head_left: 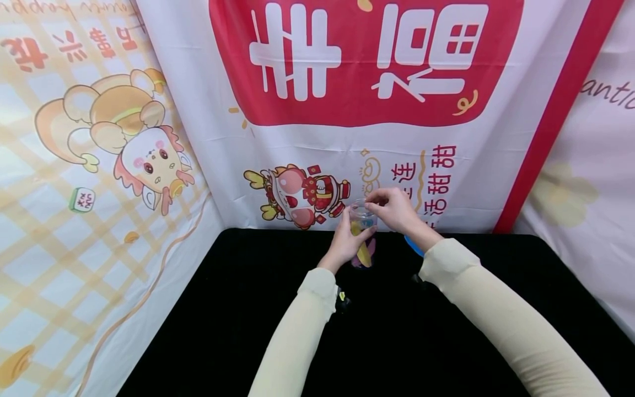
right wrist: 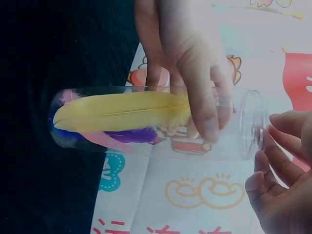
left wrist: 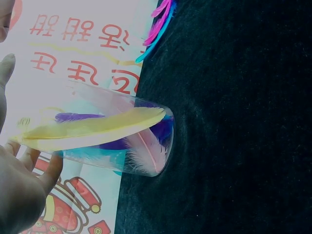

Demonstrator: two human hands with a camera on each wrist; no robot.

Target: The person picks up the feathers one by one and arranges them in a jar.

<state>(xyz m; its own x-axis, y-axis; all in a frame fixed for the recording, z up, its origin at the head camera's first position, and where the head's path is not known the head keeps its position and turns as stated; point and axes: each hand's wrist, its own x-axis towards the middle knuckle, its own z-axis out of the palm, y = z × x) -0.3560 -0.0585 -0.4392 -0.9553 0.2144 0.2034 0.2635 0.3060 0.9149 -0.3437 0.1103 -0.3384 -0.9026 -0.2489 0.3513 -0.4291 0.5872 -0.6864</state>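
Note:
A clear jar (head_left: 364,218) stands near the back of the black table, with feathers inside. A long yellow feather (right wrist: 117,112) lies along its wall, with a pink feather (right wrist: 103,140) and a purple feather (right wrist: 130,136) beside it. My left hand (head_left: 344,242) grips the jar's side, thumb and fingers around it. At the jar's mouth, my right hand (head_left: 396,211) has its thumb and curled fingers on the rim (right wrist: 258,124). Whether a clear lid sits there cannot be made out.
Loose feathers, a pink one (left wrist: 159,24) and a blue one (head_left: 414,246), lie on the black table (head_left: 238,320) near the right wrist. A printed white and red cloth (head_left: 372,127) hangs right behind the jar, and a patterned cloth (head_left: 94,220) hangs at the left.

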